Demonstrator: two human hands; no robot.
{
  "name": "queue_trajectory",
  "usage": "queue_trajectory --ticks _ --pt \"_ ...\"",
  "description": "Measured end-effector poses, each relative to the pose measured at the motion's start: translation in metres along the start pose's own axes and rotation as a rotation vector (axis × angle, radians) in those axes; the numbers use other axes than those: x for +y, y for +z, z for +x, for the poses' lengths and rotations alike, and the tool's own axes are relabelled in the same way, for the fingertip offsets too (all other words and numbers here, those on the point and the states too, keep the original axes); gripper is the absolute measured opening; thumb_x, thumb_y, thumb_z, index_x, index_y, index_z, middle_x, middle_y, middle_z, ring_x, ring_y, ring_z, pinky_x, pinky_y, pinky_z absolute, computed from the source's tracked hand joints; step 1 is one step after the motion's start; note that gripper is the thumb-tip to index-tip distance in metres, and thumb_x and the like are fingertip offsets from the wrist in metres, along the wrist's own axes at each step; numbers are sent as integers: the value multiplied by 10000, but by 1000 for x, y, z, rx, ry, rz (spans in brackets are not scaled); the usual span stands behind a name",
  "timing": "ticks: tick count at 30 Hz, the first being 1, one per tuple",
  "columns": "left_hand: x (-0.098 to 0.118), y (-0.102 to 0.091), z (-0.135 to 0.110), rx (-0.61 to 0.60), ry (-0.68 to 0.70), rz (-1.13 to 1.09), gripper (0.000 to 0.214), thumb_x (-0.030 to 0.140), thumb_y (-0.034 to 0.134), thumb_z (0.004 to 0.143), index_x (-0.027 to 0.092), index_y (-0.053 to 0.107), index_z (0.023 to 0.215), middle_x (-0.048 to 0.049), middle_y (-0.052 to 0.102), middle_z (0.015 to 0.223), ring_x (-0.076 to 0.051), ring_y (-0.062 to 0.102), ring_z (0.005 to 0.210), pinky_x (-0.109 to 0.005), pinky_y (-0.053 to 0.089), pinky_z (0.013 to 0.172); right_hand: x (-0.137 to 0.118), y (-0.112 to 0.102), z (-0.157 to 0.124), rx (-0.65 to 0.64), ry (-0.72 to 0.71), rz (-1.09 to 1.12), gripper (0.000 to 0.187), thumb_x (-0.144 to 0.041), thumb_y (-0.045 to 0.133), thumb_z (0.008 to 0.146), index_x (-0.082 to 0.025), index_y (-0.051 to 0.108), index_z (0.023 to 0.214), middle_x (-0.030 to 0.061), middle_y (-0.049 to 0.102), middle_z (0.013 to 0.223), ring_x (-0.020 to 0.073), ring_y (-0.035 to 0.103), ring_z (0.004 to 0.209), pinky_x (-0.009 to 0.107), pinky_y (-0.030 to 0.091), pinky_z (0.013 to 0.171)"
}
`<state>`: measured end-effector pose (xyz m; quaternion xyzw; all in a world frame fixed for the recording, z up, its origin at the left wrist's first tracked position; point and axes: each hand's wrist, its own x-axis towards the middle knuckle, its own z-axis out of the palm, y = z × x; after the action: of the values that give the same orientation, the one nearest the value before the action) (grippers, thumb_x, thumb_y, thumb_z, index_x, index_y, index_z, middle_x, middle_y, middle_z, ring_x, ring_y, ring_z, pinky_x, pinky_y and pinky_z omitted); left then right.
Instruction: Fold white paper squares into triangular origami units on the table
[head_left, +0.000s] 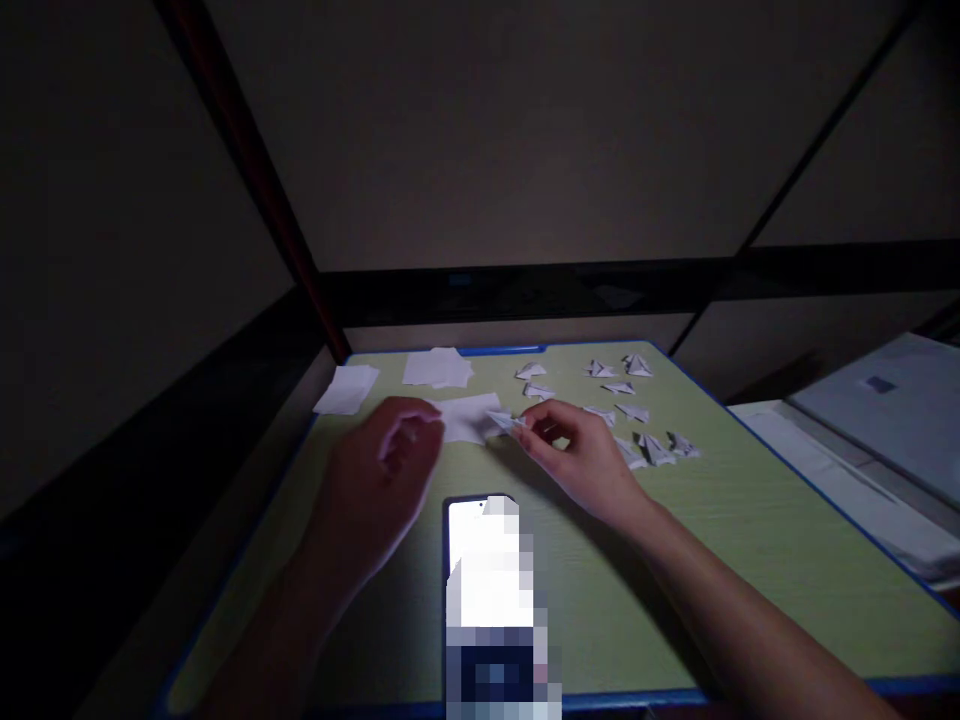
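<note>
My right hand (574, 445) pinches a small folded paper plane (505, 420) between thumb and fingertips, its pointed nose toward the left. My left hand (397, 455) is loosely curled, with its fingers bent in and nothing visible in them. Between the two hands a white sheet of paper (465, 418) lies on the table; from this angle I cannot tell whether my left fingertips touch it. The plane's nose overlaps the sheet's right end in view. Beyond and beside my right hand lie several finished paper planes (656, 449), partly hidden by that hand.
The pale green table (750, 560) has a blue edge. Stacks of white paper lie at the back left (347, 388) and back middle (437, 367). A lit phone (484, 560), partly blurred out, lies in front of me. Right of the table is a grey flat case (892, 420). Dark-banded walls rise behind and left.
</note>
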<state>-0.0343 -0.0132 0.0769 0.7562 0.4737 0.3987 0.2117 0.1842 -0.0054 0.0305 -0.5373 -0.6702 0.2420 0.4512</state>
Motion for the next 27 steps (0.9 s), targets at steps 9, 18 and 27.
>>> queue_trajectory --ticks 9,18,27 --pt "-33 54 18 -75 79 4 153 286 556 867 159 615 930 -13 664 845 -76 514 550 -224 403 538 3 1 -1 -26 78 121 230 -398 655 797 -169 636 790 29 652 709 136 580 609 268 452 573" --pt "-44 60 6 -109 37 -125 173 265 586 842 157 610 975 -13 651 853 -51 498 496 -180 362 446 1 5 -3 -64 112 165 235 -393 690 763 -164 640 780 22 646 688 126 571 598 250 445 547" --pt "-43 62 5 -119 34 -136 116 255 574 855 160 621 902 -2 643 765 -66 510 526 -185 371 477 -1 7 -4 -100 116 202 217 -372 687 758 -162 631 767 14 632 676 117 554 591 241 437 544"
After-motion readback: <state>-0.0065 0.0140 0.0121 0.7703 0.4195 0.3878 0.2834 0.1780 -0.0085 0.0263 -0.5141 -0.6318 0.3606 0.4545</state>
